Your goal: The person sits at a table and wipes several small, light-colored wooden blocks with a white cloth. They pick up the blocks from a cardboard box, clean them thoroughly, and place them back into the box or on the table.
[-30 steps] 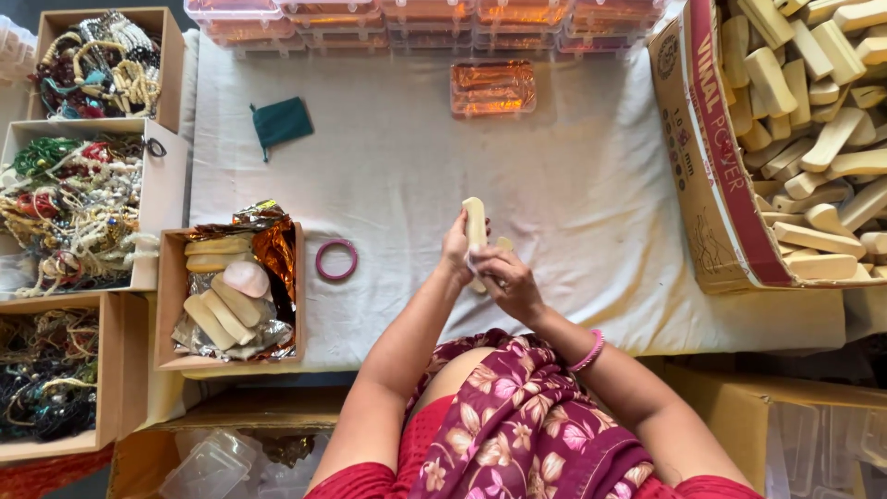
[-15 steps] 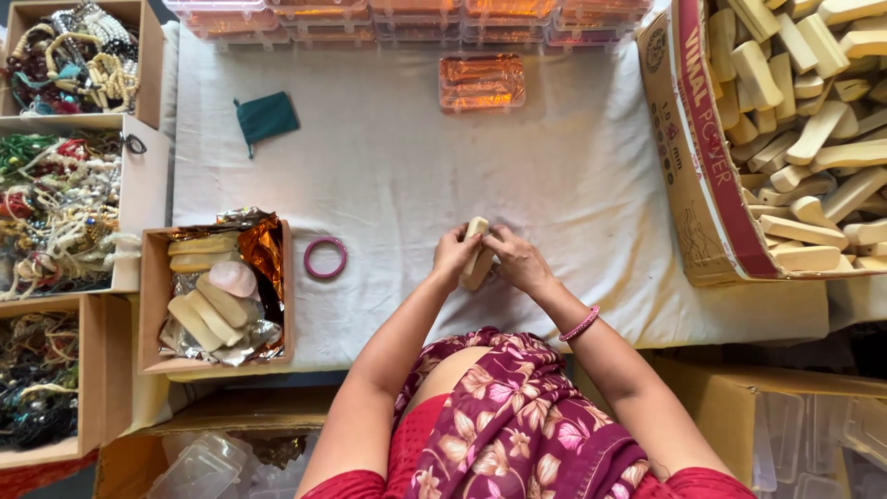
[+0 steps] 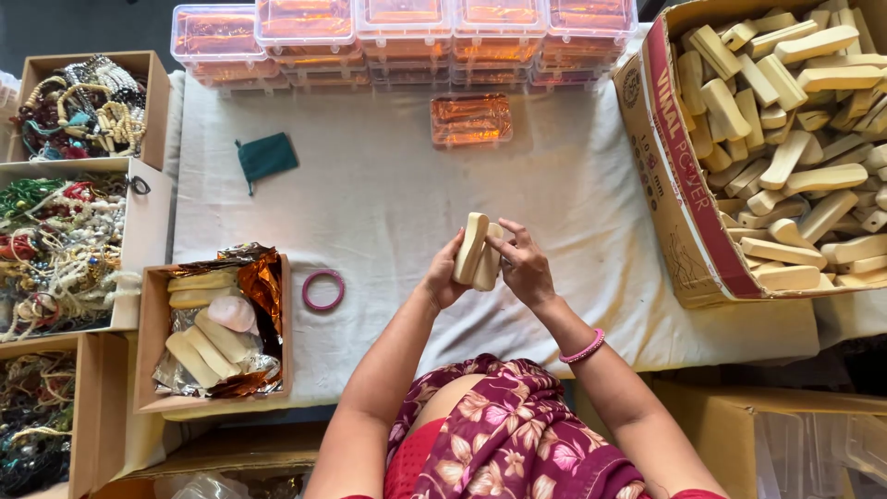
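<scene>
Head cam: left hand & right hand both closed around two smooth pale wooden blocks, oblong w/ rounded ends, held upright and pressed side by side above the white cloth. Pink ring lies flat on cloth just left of hands, next to small cardboard box w/ crinkly foil and more blocks. Big carton of same blocks far right; clear orange-tinted plastic case sits beyond hands, dark green pouch up left.
</scene>
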